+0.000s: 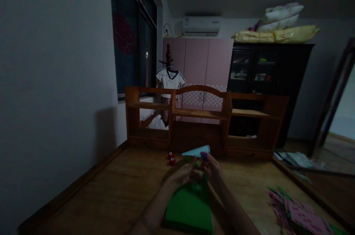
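Both hands, left hand (181,174) and right hand (212,168), pinch the green paper (191,205) at its far edge.

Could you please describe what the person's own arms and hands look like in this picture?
Both forearms are bare, with no sleeves reaching into view. The left hand and the right hand wear no gloves, and no rings, watch or bracelets can be made out, though the dim light hides fine detail.

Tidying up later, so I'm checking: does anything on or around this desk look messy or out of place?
Yes. Patterned paper sheets lie fanned in a loose heap at the desk's right edge, and more papers are scattered beyond its right side. Two red objects sit loose near the shelf.
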`<state>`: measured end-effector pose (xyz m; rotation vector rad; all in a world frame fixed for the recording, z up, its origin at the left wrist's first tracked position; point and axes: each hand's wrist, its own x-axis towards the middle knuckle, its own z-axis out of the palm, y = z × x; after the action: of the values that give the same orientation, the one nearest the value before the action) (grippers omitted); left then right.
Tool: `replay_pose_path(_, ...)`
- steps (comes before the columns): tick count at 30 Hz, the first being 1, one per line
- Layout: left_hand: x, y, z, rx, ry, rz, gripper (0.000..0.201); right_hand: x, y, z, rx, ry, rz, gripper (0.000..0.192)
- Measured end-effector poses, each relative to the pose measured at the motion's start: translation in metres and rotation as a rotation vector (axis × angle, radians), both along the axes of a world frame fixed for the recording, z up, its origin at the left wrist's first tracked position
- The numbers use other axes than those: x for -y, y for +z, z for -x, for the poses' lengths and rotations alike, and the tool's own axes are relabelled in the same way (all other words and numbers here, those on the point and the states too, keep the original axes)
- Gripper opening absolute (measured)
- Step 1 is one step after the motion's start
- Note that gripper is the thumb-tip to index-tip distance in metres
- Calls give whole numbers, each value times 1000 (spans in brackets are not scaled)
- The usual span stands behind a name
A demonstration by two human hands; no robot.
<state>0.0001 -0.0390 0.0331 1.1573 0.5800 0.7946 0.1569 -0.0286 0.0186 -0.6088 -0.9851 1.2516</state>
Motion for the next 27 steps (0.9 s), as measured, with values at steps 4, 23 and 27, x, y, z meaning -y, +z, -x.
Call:
replay_pose_path(4, -7, 7, -4, 393, 143, 109, 54, 2, -1, 6, 36, 53, 56, 39)
replay_pose_path(23, -29, -45, -12, -80, 674, -211, 43, 7, 1, 10, 309, -196, 21, 47)
replay_pose_path(27, -35, -47, -2, -182, 909, -258, 44, 9, 3, 14, 307, -221, 17, 48)
